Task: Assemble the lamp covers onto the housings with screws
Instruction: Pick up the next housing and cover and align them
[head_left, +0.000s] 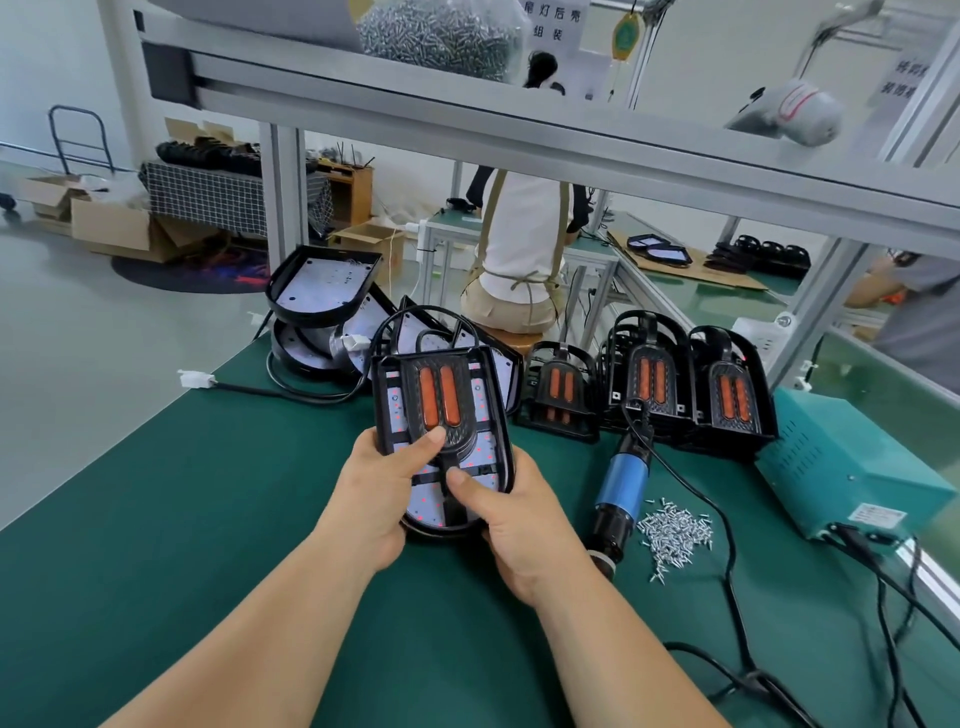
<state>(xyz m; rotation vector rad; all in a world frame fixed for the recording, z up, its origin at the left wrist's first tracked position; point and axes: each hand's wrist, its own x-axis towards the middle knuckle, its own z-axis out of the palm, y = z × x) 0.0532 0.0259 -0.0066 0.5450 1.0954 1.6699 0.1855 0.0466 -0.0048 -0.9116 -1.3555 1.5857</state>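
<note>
The housing (503, 431) is held just above the green mat (208, 519), near the bench front, w/ a cover (439, 395) laid in it, orange lenses up. It is gripped by the left hand (382, 486) at the near-left edge, fingers wrapped under and thumb pressed on the cover's lower end. It is gripped by the right hand (519, 519) at the near-right corner, fingers under, thumb laid on the cover's narrow stem. The assy looks like thin moulded plastic, so it is judged light and stiff, though the rim would prob. flex if squeezed hard. The exposed white LED board inside is judged the fragile part and is best not pressed. The lenses look glossy, so they may be slippery and easily smudged. Hold is best taken at the black outer rim, w/ thumbs kept on the textured cover frame. No screws can be seen in the cover, so it is judged loose and liable to shift if tilted. A trailing cable at the far end may tug. The screws (675, 535) and the el. screwdriver (621, 486) lie on the mat to the right, near the right hand.
</note>
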